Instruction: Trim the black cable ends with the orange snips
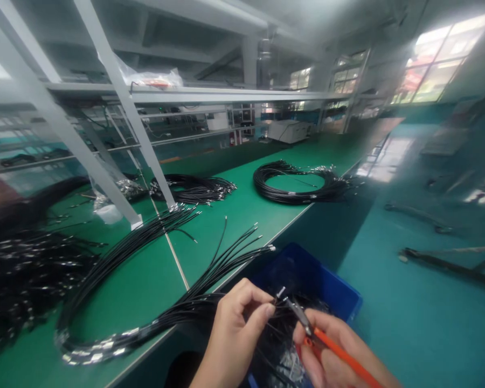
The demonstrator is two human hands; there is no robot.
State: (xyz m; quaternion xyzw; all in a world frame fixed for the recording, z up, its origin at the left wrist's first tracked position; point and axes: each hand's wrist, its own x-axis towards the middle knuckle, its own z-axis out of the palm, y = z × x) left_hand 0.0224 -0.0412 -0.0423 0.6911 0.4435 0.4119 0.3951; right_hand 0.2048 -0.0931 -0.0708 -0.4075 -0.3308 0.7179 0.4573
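My left hand (242,323) pinches a black cable close to its silver-tipped end (281,292), over a blue bin. In my right hand (339,345) are orange-handled pliers (301,317), their jaws pointing at the cable end from the right. Whether the jaws touch the cable is hard to tell. A long bundle of black cables (173,312) curves over the table and runs behind my left hand. Its loose ends, several with silver tips, fan out above that hand.
The blue bin (327,280) below my hands holds black cable pieces and pale scraps. On the green table (226,205) lie a coiled cable bundle (262,180), another bundle (198,188) and a dark cable heap (36,275). A slanting white shelf post (133,118) stands at the left.
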